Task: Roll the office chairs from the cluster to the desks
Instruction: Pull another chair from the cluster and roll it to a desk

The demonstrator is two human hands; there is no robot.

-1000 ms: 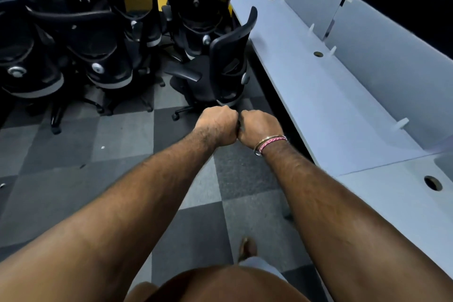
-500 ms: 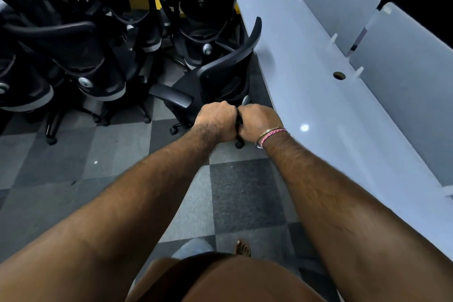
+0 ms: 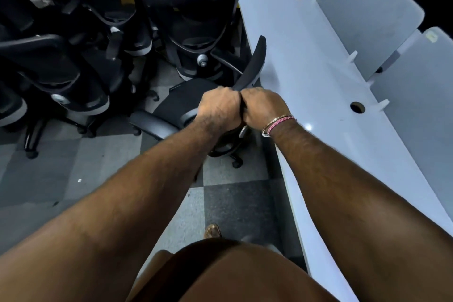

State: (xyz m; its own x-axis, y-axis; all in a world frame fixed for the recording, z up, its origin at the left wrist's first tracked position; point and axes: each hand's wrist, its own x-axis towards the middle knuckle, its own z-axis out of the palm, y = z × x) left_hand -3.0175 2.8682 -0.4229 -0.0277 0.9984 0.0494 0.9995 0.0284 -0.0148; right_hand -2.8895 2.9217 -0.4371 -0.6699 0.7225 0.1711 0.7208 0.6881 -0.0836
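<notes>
Grey checkered carpet (image 3: 232,206) lies under me, beside the long white desk (image 3: 318,110). My left hand (image 3: 218,108) and right hand (image 3: 263,105) touch each other, both with fingers curled tight around the top edge of the black office chair (image 3: 255,61), close against the desk edge. More chairs (image 3: 81,39) stand crowded behind it.

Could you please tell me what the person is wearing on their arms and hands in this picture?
Both forearms are bare, with no sleeves in view and no gloves on the left hand or the right hand. The right wrist carries a thin metal bangle and, beside it, a pink braided thread band. The left wrist carries nothing.
</notes>
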